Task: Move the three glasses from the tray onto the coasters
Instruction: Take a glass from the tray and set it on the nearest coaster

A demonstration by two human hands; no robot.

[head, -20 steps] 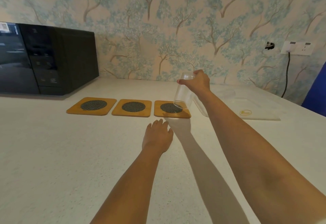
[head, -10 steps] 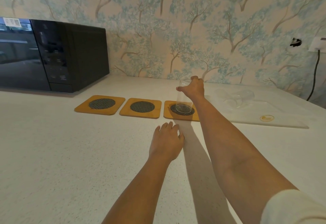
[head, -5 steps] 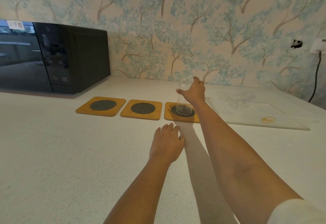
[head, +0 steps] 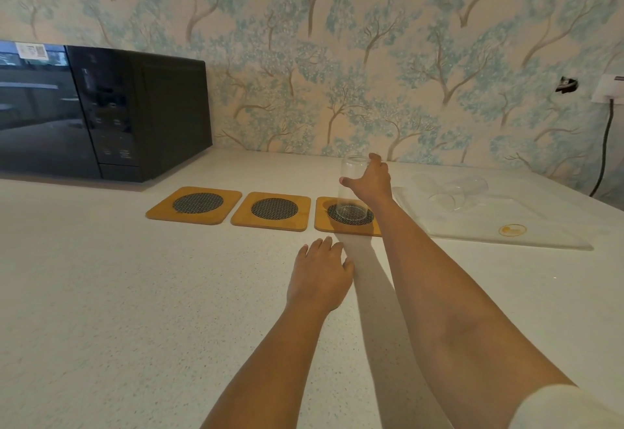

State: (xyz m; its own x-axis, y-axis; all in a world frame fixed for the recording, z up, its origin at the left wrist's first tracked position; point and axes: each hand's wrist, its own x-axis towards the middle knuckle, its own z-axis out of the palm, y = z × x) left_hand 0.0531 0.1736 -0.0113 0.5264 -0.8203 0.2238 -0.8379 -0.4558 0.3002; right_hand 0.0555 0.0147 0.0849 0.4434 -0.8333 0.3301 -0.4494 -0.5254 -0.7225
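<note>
Three wooden coasters with dark mesh centres lie in a row: left [head: 196,204], middle [head: 271,211] and right [head: 324,222]. A clear glass [head: 351,198] stands upright on the right coaster. My right hand [head: 371,183] is beside its upper part with the fingers spread, the thumb across its front; I cannot tell whether it still touches. My left hand [head: 320,276] rests flat on the counter in front of the coasters, holding nothing. To the right, two more clear glasses [head: 452,192] sit close together on the clear tray [head: 540,232]; they are faint.
A black microwave [head: 101,117] stands at the back left against the wallpapered wall. At the far right, a wall socket [head: 611,90] has a dark cable hanging down to the counter. The white speckled counter [head: 135,293] stretches toward me.
My right hand brought the glass down onto the right coaster and has since loosened, its fingers spreading. My left hand stayed flat on the counter.
</note>
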